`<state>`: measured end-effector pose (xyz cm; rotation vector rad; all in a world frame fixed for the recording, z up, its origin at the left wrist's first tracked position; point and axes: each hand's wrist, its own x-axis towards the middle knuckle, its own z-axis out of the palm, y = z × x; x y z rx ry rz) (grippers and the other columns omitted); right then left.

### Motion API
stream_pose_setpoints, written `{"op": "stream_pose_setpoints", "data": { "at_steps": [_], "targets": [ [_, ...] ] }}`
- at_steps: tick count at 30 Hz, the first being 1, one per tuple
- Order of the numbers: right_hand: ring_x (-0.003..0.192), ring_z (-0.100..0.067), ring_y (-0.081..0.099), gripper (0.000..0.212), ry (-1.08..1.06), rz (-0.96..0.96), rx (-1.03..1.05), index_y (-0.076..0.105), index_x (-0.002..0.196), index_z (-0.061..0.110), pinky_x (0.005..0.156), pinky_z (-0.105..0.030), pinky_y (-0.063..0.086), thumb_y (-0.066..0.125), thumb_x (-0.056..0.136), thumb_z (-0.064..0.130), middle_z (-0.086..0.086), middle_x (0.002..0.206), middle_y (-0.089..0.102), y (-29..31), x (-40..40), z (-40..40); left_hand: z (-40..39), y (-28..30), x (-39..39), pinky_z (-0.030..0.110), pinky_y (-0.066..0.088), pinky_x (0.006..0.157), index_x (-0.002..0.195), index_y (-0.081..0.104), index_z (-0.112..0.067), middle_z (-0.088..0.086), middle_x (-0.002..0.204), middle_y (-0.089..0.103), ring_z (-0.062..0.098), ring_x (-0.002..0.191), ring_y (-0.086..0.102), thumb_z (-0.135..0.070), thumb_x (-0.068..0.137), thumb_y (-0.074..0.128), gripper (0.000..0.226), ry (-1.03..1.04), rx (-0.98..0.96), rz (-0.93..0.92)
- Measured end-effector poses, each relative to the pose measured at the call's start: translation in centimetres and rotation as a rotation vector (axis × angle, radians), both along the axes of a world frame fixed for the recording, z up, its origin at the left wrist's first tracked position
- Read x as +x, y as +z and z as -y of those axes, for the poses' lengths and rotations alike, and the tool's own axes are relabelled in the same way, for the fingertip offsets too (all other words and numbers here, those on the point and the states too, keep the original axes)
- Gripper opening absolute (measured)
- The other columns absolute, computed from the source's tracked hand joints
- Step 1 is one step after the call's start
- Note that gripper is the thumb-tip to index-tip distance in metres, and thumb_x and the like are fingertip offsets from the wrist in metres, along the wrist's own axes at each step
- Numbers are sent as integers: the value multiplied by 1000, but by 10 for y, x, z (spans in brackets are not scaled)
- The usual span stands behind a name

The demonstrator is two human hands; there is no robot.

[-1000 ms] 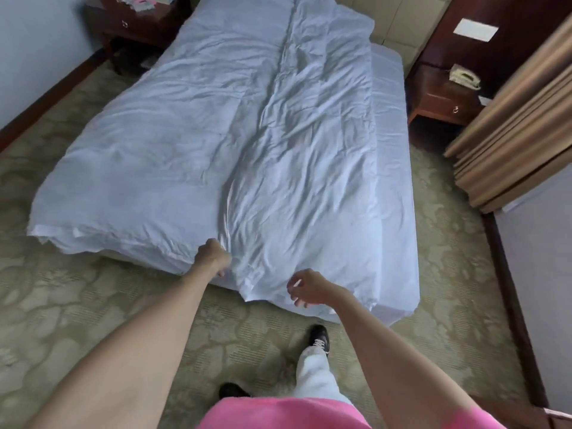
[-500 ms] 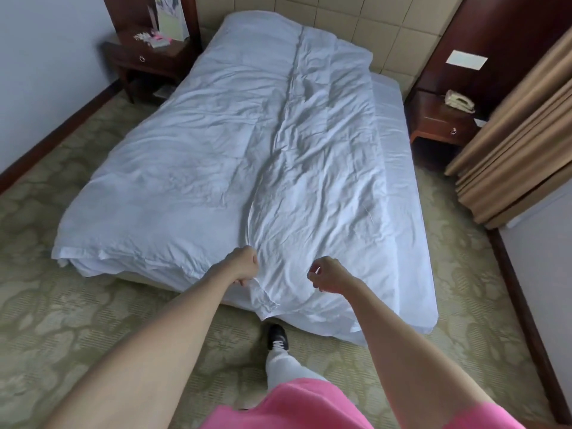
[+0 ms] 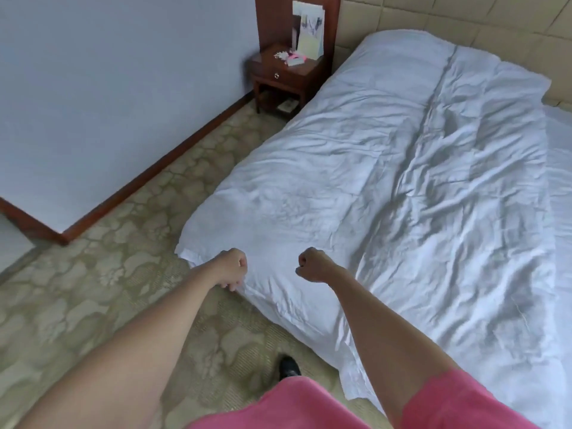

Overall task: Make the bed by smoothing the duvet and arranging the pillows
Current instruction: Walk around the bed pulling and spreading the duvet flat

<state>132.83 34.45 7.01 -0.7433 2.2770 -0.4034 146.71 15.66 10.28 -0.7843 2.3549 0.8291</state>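
1. on the left, the bedside cabinet (image 3: 283,77) stands against the wall with papers and small pink items on top, well apart from both hands.
2. the left hand (image 3: 232,269) is at the foot edge of the duvet (image 3: 356,187), near its left corner; its fingers curl down at the hem, but whether this grip actually pinches cloth cannot be told from here.
3. the right hand (image 3: 314,264) hovers over the duvet just beside the left one, curled into a fist; no fabric shows between its fingers, so that grip looks closed on nothing.
4. the duvet is white and lies the length of the bed (image 3: 560,187), heavily creased, with a long ridge down its middle towards the headboard and a rumpled patch right of it; its foot end hangs over the mattress onto the carpet (image 3: 102,274).
5. no pillows are in view.
6. risks, as i judge them: a tug from one corner alone would skew the duvet and deepen the centre ridge; a weak pinch could slip off the smooth cotton; the trailing hem by the shoe (image 3: 289,366) could get trodden on and drag the cover down.
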Motion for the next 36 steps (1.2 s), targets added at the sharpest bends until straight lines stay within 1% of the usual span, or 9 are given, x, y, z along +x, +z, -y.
{"op": "stream_pose_setpoints", "data": {
  "at_steps": [5, 8, 12, 16, 19, 22, 25, 31, 36],
  "targets": [
    [64, -21, 37, 38, 136, 28, 7, 33, 56, 21, 51, -25, 28, 54, 86, 15, 2, 66, 33, 4, -7, 87, 79, -4, 9, 25, 48, 53, 96, 59, -7, 7, 84, 70, 15, 56, 64, -14, 96, 39, 21, 160, -5, 2],
    [55, -17, 31, 37, 152, 34, 81, 33, 55, 19, 49, -25, 25, 53, 86, 12, 1, 63, 34, -2, -16, 118, 106, -18, 0, 26, 48, 53, 94, 58, -10, 9, 86, 71, 15, 56, 65, -15, 97, 39, 20, 170, 66, 3],
    [55, -18, 33, 34, 116, 21, 148, 36, 57, 18, 50, -25, 26, 54, 86, 13, 0, 65, 37, -7, -32, 159, 155, -38, -16, 23, 46, 48, 99, 59, -6, 11, 86, 71, 14, 54, 64, -16, 99, 40, 21, 117, 151, -7],
    [73, -24, 49, 15, -2, -15, 179, 52, 73, 11, 56, -25, 36, 55, 87, 16, -7, 83, 53, 2, -44, 201, 226, -48, -36, 24, 44, 50, 98, 56, -7, 9, 87, 69, 17, 57, 63, -17, 98, 37, 21, 25, 163, 21],
    [83, -25, 52, 8, -126, -62, 151, 55, 84, 12, 68, -27, 39, 55, 89, 18, -7, 93, 53, 21, -46, 227, 284, -40, -60, 25, 46, 53, 96, 54, -10, 11, 92, 70, 18, 60, 63, -16, 97, 38, 17, -85, 107, 29],
    [74, -22, 49, 19, -274, -76, 125, 47, 72, 16, 58, -24, 37, 55, 89, 17, -2, 84, 49, 40, -40, 243, 319, -20, -93, 26, 45, 53, 89, 54, -8, 15, 93, 72, 22, 60, 62, -15, 96, 36, 21, -224, 71, 9],
    [64, -17, 46, 21, -394, -90, 131, 45, 69, 16, 50, -22, 33, 55, 88, 16, 3, 74, 45, 49, -29, 254, 331, 1, -123, 24, 42, 49, 93, 56, -7, 10, 86, 70, 18, 55, 62, -13, 94, 34, 23, -287, 136, -88],
    [66, -21, 55, 26, -563, -59, 150, 42, 66, 18, 57, -23, 42, 55, 88, 14, 1, 72, 49, 48, -24, 284, 343, 16, -149, 28, 49, 61, 96, 58, -12, 6, 86, 70, 16, 61, 67, -17, 98, 41, 18, -443, 279, -79],
    [53, -18, 58, 16, -593, -29, 112, 48, 71, 15, 59, -27, 50, 55, 85, 13, -4, 63, 58, 37, -61, 354, 407, 9, -173, 23, 47, 55, 96, 59, -13, 4, 86, 69, 14, 58, 66, -13, 96, 35, 24, -489, 267, -38]
  ]
}}
